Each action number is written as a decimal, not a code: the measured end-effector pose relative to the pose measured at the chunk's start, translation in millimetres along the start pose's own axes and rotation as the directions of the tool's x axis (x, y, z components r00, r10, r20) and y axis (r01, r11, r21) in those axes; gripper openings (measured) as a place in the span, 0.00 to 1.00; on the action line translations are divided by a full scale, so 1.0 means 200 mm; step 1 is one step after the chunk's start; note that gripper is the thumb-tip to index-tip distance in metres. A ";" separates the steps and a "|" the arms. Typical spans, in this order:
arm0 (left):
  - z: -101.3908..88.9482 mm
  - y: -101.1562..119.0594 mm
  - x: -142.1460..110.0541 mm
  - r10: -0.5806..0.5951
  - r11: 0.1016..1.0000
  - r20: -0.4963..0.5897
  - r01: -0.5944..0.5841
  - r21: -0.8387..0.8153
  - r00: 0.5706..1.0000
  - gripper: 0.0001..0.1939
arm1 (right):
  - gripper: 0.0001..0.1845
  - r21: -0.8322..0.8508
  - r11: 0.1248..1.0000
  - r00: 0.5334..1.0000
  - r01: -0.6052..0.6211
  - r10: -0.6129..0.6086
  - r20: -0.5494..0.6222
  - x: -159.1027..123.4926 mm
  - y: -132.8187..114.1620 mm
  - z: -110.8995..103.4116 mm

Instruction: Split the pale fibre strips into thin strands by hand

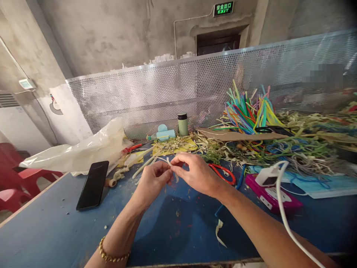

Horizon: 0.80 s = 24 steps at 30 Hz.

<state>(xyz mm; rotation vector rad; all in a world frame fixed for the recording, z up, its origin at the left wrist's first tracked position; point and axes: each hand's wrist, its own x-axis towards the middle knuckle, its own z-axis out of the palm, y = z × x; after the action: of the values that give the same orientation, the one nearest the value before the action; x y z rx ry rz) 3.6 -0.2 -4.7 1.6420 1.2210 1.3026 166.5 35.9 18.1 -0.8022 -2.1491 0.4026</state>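
Note:
Over the middle of the blue table, my left hand (pixel 153 182) and my right hand (pixel 193 172) meet with their fingertips almost touching. Between them is a thin pale strip (pixel 168 161), like dried plant fibre, with one end poking up above the fingers and a curl hanging below. Both hands pinch it between thumb and fingers; the part inside the fingertips is hidden. Longer pale strips (pixel 145 167) lie just behind my left hand. A beaded bracelet (pixel 107 255) circles my left wrist. Close to my right hand rests a loop of red cord (pixel 224 174).
A black phone (pixel 93 185) lies at left beside a crumpled plastic bag (pixel 92 145). At right sits a magenta power strip (pixel 270 197) with a white charger and cable. Colourful pipe cleaners (pixel 248 108), tangled fibres and a green bottle (pixel 183 124) stand before the perforated metal screen (pixel 139 93).

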 end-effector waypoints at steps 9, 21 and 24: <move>-0.04 -0.01 0.00 0.013 1.000 -0.052 -0.013 0.012 0.999 0.07 | 0.12 0.359 0.908 0.975 -0.218 0.183 0.128 0.02 0.10 -0.04; -0.09 -0.03 0.03 -0.059 0.971 -0.141 0.024 -0.236 0.988 0.20 | 0.12 0.400 0.875 0.959 -0.273 0.215 0.184 0.04 0.10 -0.07; -0.09 -0.03 0.03 -0.041 0.983 -0.154 0.012 -0.186 0.987 0.22 | 0.11 0.416 0.863 0.954 -0.288 0.219 0.205 0.04 0.11 -0.05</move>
<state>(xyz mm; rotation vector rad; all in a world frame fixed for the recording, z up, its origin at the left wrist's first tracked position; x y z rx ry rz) -15.5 7.3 -2.9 1.4101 1.1699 1.5045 180.1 57.0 18.2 -0.8082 -1.9725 1.0814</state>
